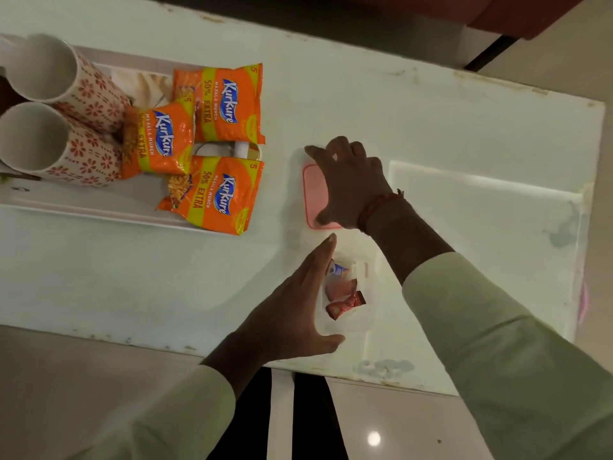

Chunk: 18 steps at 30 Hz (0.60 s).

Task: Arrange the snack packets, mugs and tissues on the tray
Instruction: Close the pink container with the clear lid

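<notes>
A white tray (99, 214) lies at the table's left. On it stand two white mugs with red flower print, one at the back (39, 68) and one in front (33, 137). Three orange Kurkure snack packets (225, 104) (162, 141) (215, 194) lie on the tray's right half. White tissues (142, 84) show behind the packets. My right hand (351, 184) arches over a pink lid (313, 190) on the table, fingers and thumb on its edges. My left hand (292, 310) is spread flat against the left side of a clear container (351, 322) with wrapped sweets (345, 302) inside.
The white table's near edge (166, 343) runs just below my left wrist, with pale floor beneath. A raised white panel (481, 227) covers the table's right part. A dark red seat (547, 11) stands beyond the far right corner.
</notes>
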{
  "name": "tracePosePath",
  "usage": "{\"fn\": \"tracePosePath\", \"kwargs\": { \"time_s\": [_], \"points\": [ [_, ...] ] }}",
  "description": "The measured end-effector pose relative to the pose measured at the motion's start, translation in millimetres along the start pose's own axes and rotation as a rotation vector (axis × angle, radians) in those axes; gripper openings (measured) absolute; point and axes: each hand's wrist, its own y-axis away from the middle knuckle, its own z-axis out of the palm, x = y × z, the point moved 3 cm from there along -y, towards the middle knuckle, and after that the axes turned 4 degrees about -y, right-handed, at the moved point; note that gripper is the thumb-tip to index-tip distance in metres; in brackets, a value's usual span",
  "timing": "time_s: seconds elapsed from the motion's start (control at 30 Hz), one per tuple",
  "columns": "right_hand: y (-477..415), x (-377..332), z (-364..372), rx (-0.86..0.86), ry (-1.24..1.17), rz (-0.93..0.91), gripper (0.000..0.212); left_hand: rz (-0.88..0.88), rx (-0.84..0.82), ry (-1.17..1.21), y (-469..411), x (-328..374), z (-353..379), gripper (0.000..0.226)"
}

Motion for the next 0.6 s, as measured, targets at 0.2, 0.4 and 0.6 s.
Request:
{"fn": "tracePosePath", "kwargs": {
  "time_s": [0.2, 0.4, 0.6],
  "points": [
    [5, 9, -20, -0.082, -0.147, 0.003, 0.083, -0.034, -0.008, 0.038, 2, -11, 5, 0.127],
    [82, 4, -28, 0.22, -0.286, -0.09, 0.01, -0.021, 0.067, -0.008, 1, -10, -7, 0.113],
    [166, -25, 17, 0.418, -0.157, -0.112, 0.051, 0.005, 0.112, -0.021, 1, -11, -9, 0.109]
  ]
}}
